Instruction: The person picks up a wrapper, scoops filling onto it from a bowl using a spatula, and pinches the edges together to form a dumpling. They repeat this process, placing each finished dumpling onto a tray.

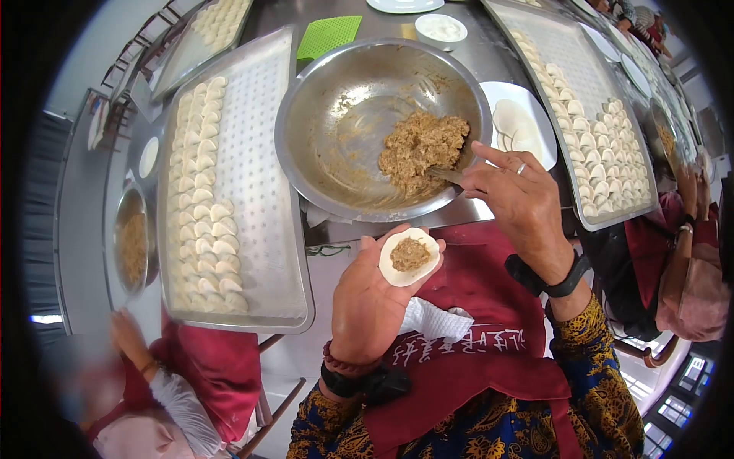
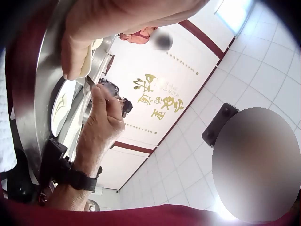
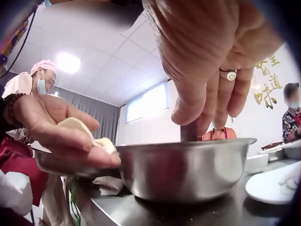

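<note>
My left hand [image 1: 375, 302] holds a round dumpling wrapper [image 1: 388, 269] in its cupped fingers, thumb beside the edge. A dab of brown filling [image 1: 410, 255] sits in the wrapper's middle. Over the near right rim of the big steel bowl [image 1: 329, 84], my right hand [image 1: 520, 199] pinches a flat-handled utensil [image 1: 449, 175], its lower end buried in the mound of filling [image 1: 424, 145]. The same handle [image 3: 189, 132] shows below the right fingertips in the right wrist view. In that view the left hand [image 3: 51, 125] cups the wrapper [image 3: 75, 125] beside the bowl.
A white plate of wrappers [image 1: 516, 126] stands right of the bowl. Metal trays of dumplings flank it, one left [image 1: 260, 153] and one right [image 1: 589, 84]. Behind are a green mat [image 1: 329, 34] and a white bowl [image 1: 441, 29]. Other people work at both sides.
</note>
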Demonstrator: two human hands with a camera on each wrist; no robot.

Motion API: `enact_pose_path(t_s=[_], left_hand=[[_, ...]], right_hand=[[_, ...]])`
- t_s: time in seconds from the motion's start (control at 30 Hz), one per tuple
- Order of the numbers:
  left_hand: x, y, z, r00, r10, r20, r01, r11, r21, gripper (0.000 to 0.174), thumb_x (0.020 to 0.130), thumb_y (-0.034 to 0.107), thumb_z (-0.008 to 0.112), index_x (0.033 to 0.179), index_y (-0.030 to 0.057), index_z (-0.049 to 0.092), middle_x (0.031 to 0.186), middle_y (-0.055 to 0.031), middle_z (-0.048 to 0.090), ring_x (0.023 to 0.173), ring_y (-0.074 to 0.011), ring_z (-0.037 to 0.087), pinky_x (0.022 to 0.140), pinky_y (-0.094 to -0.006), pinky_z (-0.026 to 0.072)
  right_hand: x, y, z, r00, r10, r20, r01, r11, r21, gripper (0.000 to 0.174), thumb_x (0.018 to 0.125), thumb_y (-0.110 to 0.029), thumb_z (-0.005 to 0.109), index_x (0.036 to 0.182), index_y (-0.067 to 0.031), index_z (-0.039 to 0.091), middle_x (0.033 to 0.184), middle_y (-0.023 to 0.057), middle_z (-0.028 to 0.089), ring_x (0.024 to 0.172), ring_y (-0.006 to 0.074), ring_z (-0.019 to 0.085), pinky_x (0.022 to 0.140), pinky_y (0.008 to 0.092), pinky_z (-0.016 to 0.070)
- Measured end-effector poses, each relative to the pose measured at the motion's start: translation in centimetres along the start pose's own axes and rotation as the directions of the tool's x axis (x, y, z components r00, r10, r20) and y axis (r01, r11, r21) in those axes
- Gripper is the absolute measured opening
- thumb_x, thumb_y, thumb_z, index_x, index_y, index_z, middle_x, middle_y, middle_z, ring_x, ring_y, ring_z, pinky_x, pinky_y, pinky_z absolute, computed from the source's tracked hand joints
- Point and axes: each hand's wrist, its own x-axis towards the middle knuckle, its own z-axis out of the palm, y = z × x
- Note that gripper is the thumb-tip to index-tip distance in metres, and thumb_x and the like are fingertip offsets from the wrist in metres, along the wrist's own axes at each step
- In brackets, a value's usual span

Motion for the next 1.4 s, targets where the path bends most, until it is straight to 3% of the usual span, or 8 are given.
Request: enact_pose_path(t_s=[0.13, 0.3, 0.47, 0.6, 0.93, 1.03, 1.2, 1.4], left_hand=[[0.0, 0.0, 0.5, 1.000, 0.012, -0.006, -0.011, 0.999, 0.045, 0.055, 0.109, 0.035, 0.029, 0.137, -0.0120, 0.033, 0.134, -0.0288, 0.048, 0.129, -0.0440, 0.048, 0.112, -0.0525, 0.0380], [-0.1, -0.2, 1.3, 1.000, -0.021, -0.015, 0.021, 0.999, 0.044, 0.057, 0.108, 0.037, 0.024, 0.135, -0.0122, 0.036, 0.139, -0.0300, 0.045, 0.131, -0.0505, 0.043, 0.113, -0.0561, 0.0343], [0.0, -0.7, 1.8, 0.998, -0.056, 0.032, 0.056, 0.998, 0.024, 0.054, 0.109, 0.035, 0.030, 0.134, -0.0113, 0.039, 0.134, -0.0253, 0.051, 0.127, -0.0386, 0.051, 0.112, -0.0519, 0.0383], [-0.3, -0.9, 2.6, 0.997, -0.059, 0.049, 0.057, 0.997, 0.047, 0.054, 0.109, 0.036, 0.030, 0.134, -0.0103, 0.041, 0.134, -0.0221, 0.052, 0.127, -0.0326, 0.051, 0.112, -0.0499, 0.0385], [-0.8, -2.6, 2.4, 0.989, -0.076, 0.124, 0.061, 0.991, 0.120, 0.053, 0.108, 0.036, 0.031, 0.136, -0.0073, 0.044, 0.134, -0.0171, 0.053, 0.127, -0.0283, 0.051, 0.111, -0.0456, 0.0396], [-1.3, -3.4, 3.0, 0.992, -0.056, 0.113, 0.033, 0.980, 0.197, 0.049, 0.107, 0.030, 0.041, 0.138, -0.0073, 0.043, 0.134, -0.0152, 0.054, 0.124, -0.0246, 0.054, 0.109, -0.0429, 0.0420], [-1.7, -4.9, 2.9, 0.987, -0.022, 0.160, -0.054, 0.888, 0.457, 0.050, 0.100, 0.010, 0.058, 0.144, -0.0036, 0.041, 0.131, -0.0098, 0.057, 0.114, -0.0164, 0.060, 0.097, -0.0308, 0.0507], [-1.6, -5.7, 2.1, 0.985, -0.030, 0.170, -0.081, 0.789, 0.610, 0.049, 0.101, 0.012, 0.056, 0.145, -0.0050, 0.040, 0.118, -0.0096, 0.064, 0.095, -0.0147, 0.067, 0.084, -0.0254, 0.0536]], right_hand=[[-0.9, -0.1, 0.1, 0.999, 0.054, 0.004, -0.054, 0.998, 0.008, 0.024, 0.072, -0.003, 0.077, 0.094, -0.0059, 0.069, 0.095, 0.0077, 0.072, 0.106, 0.0264, 0.068, 0.080, 0.0374, 0.0523], [-3.2, -2.1, -2.2, 0.926, 0.368, -0.084, -0.364, 0.930, 0.059, 0.043, 0.073, -0.012, 0.081, 0.113, -0.0071, 0.067, 0.120, 0.0120, 0.068, 0.119, 0.0288, 0.062, 0.087, 0.0367, 0.0494], [-4.4, -5.0, -3.3, 0.940, 0.336, 0.054, -0.328, 0.852, 0.409, 0.019, 0.076, -0.014, 0.079, 0.092, -0.0075, 0.073, 0.107, 0.0108, 0.072, 0.120, 0.0316, 0.062, 0.088, 0.0378, 0.0486], [-5.2, -5.7, -2.8, 0.965, 0.253, 0.071, -0.254, 0.829, 0.497, 0.016, 0.077, -0.014, 0.078, 0.091, -0.0077, 0.073, 0.109, 0.0094, 0.072, 0.121, 0.0308, 0.061, 0.086, 0.0386, 0.0475], [-6.8, -5.9, -2.2, 0.975, 0.219, 0.046, -0.209, 0.822, 0.530, 0.009, 0.082, -0.011, 0.074, 0.090, -0.0077, 0.072, 0.113, 0.0087, 0.071, 0.123, 0.0303, 0.061, 0.086, 0.0396, 0.0483], [-7.1, -5.9, -2.2, 0.960, 0.277, 0.038, -0.248, 0.782, 0.571, 0.007, 0.083, -0.008, 0.072, 0.089, -0.0072, 0.071, 0.114, 0.0099, 0.071, 0.121, 0.0306, 0.061, 0.087, 0.0392, 0.0489], [-7.5, -6.1, -2.2, 0.915, 0.396, 0.076, -0.356, 0.707, 0.611, 0.007, 0.082, -0.005, 0.071, 0.090, -0.0052, 0.071, 0.114, 0.0119, 0.071, 0.120, 0.0314, 0.062, 0.092, 0.0383, 0.0495], [-7.7, -6.2, -1.9, 0.882, 0.461, 0.096, -0.401, 0.628, 0.668, 0.009, 0.082, -0.002, 0.070, 0.091, -0.0031, 0.071, 0.114, 0.0133, 0.071, 0.118, 0.0313, 0.063, 0.093, 0.0381, 0.0505]])
